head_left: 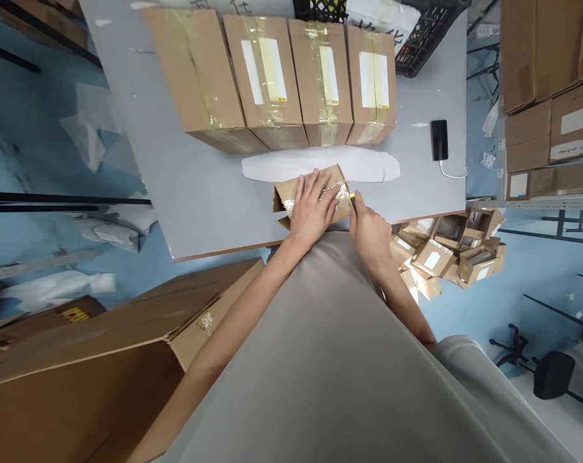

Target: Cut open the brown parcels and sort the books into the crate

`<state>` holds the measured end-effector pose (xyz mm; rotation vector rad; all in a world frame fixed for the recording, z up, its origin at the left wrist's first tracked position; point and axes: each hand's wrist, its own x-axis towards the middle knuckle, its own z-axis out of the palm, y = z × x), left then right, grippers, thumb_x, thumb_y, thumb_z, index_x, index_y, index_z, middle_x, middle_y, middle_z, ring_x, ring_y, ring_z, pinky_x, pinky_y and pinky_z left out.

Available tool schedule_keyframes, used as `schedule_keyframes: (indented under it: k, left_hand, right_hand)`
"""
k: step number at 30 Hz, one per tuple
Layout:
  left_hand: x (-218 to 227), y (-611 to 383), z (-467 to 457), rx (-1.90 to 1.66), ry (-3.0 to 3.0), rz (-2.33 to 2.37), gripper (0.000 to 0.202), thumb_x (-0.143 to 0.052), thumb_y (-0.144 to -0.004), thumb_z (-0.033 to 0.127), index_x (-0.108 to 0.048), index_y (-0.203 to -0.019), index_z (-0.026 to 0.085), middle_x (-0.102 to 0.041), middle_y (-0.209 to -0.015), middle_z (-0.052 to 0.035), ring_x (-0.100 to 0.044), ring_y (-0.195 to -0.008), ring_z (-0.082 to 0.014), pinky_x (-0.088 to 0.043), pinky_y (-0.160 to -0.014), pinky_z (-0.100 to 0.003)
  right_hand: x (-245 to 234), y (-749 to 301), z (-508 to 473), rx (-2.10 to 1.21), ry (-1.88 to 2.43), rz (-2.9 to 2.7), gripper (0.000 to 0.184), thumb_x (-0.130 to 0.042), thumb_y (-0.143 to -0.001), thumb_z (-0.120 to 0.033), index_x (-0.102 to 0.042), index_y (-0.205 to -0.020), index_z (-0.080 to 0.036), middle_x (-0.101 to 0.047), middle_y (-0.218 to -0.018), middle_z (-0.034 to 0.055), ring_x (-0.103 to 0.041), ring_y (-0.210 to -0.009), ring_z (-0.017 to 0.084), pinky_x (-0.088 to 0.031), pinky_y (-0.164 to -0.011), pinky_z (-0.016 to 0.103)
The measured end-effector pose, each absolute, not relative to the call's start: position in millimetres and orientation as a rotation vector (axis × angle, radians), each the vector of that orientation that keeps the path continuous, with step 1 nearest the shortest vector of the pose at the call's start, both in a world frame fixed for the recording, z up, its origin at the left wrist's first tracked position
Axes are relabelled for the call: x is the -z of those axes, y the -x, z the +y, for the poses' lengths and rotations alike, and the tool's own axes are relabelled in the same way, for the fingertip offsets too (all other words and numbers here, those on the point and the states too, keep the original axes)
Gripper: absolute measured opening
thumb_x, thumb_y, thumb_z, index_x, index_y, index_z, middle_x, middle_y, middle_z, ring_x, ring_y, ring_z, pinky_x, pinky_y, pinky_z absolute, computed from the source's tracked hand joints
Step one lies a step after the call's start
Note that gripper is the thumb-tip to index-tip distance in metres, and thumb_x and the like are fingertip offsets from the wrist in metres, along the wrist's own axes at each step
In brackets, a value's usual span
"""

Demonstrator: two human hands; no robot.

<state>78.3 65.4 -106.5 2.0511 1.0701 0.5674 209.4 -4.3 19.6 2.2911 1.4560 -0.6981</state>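
A small cardboard box [291, 191] with shiny clear tape across its top lies at the near edge of the grey table [199, 186]. My left hand [314, 207] rests flat on the box top, fingers stretched out. My right hand [368, 228] is closed beside the box's right end, gripping a small yellow and black tool [352, 200] whose tip touches the box. My grey shirt hides the table's near edge below the hands.
A row of several taped cardboard boxes [281, 77] stands further back, with a white sheet [368, 166] in front. A phone [439, 139] on a cable lies at right. Small open boxes [459, 251] are piled right of the table. A large carton [103, 347] stands at lower left.
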Motion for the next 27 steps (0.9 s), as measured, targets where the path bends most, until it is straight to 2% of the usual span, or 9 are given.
schedule_keyframes:
  k: [5,10,13,19,27]
  left_hand:
    - [105,-78,64,-0.558,-2.028,1.074,0.044,-0.048,-0.115,0.056,-0.075,-0.141,0.033,-0.059,-0.173,-0.0087,-0.036,-0.174,-0.0358,-0.014,-0.145,-0.072]
    - [106,-80,63,-0.557,-2.021,1.080,0.045,-0.047,-0.115,0.056,-0.075,-0.141,0.033,-0.059,-0.174,-0.0083,-0.037,-0.174,-0.0352,-0.013,-0.145,-0.071]
    - [106,-81,65,-0.559,-2.010,1.089,0.045,-0.048,-0.115,0.056,-0.074,-0.143,0.032,-0.058,-0.174,-0.0092,-0.035,-0.174,-0.0357,-0.012,-0.145,-0.071]
    - [109,-81,66,-0.572,-2.069,1.092,0.046,-0.045,-0.116,0.057,-0.073,-0.144,0.032,-0.059,-0.174,-0.0088,-0.036,-0.174,-0.0347,-0.014,-0.145,-0.070]
    - [114,-78,66,-0.536,-2.121,1.086,0.046,-0.044,-0.118,0.050,-0.074,-0.144,0.027,-0.055,-0.176,-0.0109,-0.032,-0.176,-0.0348,-0.010,-0.146,-0.068]
  right_hand:
    - [-6,-212,2,0.679,-2.268,1.458,0.063,-0.029,-0.121,-0.026,-0.026,-0.183,-0.015,-0.080,-0.133,0.0235,-0.081,-0.116,0.030,-0.061,-0.099,0.037]
    - [-15,-206,-4,0.683,-2.238,1.402,0.064,-0.035,-0.117,-0.014,-0.033,-0.180,-0.012,-0.083,-0.120,0.0223,-0.083,-0.114,0.030,-0.061,-0.096,0.035]
    - [-17,-204,1,0.670,-2.254,1.404,0.063,-0.035,-0.114,-0.009,-0.038,-0.178,-0.010,-0.083,-0.123,0.0236,-0.083,-0.116,0.030,-0.061,-0.096,0.035]
    - [-14,-208,-7,0.688,-2.249,1.366,0.063,-0.034,-0.119,-0.020,-0.030,-0.181,-0.012,-0.083,-0.121,0.0228,-0.083,-0.115,0.030,-0.061,-0.096,0.035]
    - [-19,-216,-29,0.721,-2.261,1.363,0.061,-0.036,-0.120,-0.030,-0.035,-0.180,-0.016,-0.085,-0.117,0.0213,-0.084,-0.110,0.033,-0.060,-0.094,0.038]
